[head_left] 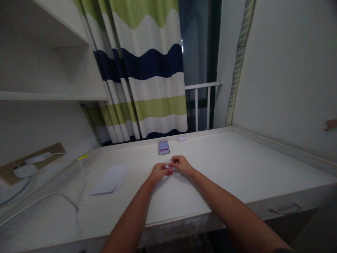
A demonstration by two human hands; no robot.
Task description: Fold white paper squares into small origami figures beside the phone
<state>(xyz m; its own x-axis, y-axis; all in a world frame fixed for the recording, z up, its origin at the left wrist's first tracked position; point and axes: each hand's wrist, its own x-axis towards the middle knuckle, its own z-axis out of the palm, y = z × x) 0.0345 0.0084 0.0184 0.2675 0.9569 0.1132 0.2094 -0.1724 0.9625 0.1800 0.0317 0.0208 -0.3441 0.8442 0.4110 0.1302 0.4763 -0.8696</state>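
Note:
Over the middle of the white desk (210,165), my two hands meet with their fingers pinched together. My left hand (158,172) and my right hand (182,164) both grip a small piece of white paper (169,164). A reddish patch shows just under the fingertips; what it belongs to is unclear. Most of the paper is covered by my fingers. A phone (163,148) with a lit screen lies a little beyond my hands. Behind it to the right, by the back edge, is a small crumpled whitish item (181,139), too small to name.
Folded white sheets (112,180) lie left of my hands. A white cable (56,194) and plugs (25,171) in a wall socket are farther left. A striped curtain (155,88) hangs behind the desk, shelves (52,95) at upper left. Part of a hand (331,124) shows at far right.

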